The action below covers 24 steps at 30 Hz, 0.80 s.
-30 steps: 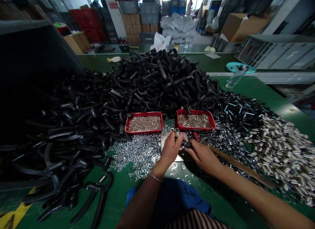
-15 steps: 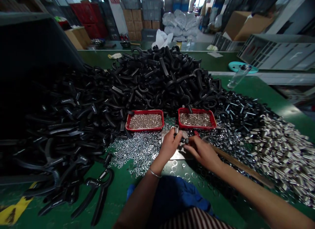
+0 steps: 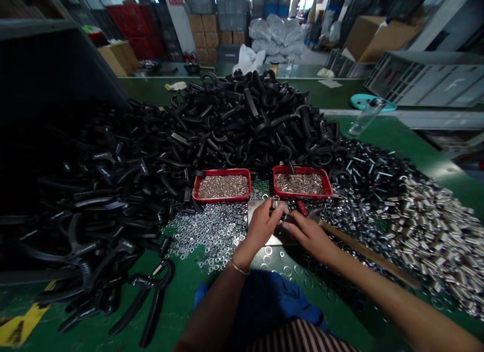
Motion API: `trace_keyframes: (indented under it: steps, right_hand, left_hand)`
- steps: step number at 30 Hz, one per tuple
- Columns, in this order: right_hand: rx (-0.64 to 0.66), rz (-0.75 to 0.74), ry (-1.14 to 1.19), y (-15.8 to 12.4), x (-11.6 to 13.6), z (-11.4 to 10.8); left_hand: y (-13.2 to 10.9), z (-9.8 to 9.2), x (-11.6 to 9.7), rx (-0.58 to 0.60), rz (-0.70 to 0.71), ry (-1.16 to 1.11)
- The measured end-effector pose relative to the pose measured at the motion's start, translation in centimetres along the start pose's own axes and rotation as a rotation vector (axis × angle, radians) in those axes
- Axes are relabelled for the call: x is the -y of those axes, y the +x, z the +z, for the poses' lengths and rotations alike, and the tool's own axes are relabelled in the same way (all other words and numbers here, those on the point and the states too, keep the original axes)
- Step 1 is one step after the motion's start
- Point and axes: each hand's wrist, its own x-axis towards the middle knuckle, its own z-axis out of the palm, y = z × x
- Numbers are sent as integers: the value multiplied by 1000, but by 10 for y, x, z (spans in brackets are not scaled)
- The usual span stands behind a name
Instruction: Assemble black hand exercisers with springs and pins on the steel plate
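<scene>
My left hand [image 3: 261, 222] is closed, with a small metal coil spring [image 3: 276, 202] sticking up above its thumb and forefinger. My right hand [image 3: 308, 233] meets it from the right, fingertips pinched around a small dark part that is mostly hidden between the hands. Under both hands lies a flat metal plate [image 3: 278, 237]. Just behind them stand two red trays: the left tray [image 3: 222, 198] holds tiny metal pieces, the right tray [image 3: 302, 195] small pins. A hammer with a wooden handle [image 3: 368, 252] lies beside my right forearm.
Black hand-grip parts [image 3: 242, 120] form a big heap at the back and left. Small nuts [image 3: 212, 231] spread left of the plate, and metal cylinders [image 3: 434, 236] pile up at right. Flat rings [image 3: 287, 271] lie in front. A clear bottle [image 3: 366, 117] stands back right.
My right fingertips have moved in closer to my left hand, over the dark part that showed between them before. The spring has shifted slightly right and tilted.
</scene>
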Motion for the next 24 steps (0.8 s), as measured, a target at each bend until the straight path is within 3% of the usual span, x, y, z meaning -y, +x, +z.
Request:
trace_keyframes:
  steps: [3,4,5,8,9,10,13,14,17,19,23,24]
  right_hand:
    - [364,177,222,1,0,-1]
    - [383,192,230,2,-1,-2]
    - [317,164,183,2,-1,-3]
    - [-70,-43,-50,1,-1,-4]
    - [-104,-79,-62,1,-1,-3]
    - [-51,-74,-21,0,-1,-3]
    - [312,93,201,-1,-1,-2]
    - [332,126,210,-1,0,-3]
    - [29,34,31,-1,3,-6]
    - [-66,-32,-24,-1,5,-5]
    - [290,96,154,0,5,-2]
    - [318,118,194,0,5,-2]
  left_hand:
    - [-1,0,-2,35,27,15]
    - [-1,0,-3,43,24,17]
    - [-1,0,-3,41,17,15]
    - [-1,1,-2,3,-5,-5]
    - [-1,1,-1,-4,-5,-13]
    - [-1,1,-1,2,-3,-23]
    - [-2,0,-1,49,9,-48]
    - [-2,0,0,54,5,-56]
    - [-1,0,0,13,-32,-62]
    - [-2,0,-1,-6,-36,-58]
    - [-2,-1,-2,32,27,-42]
    - [-2,-1,-1,34,24,-39]
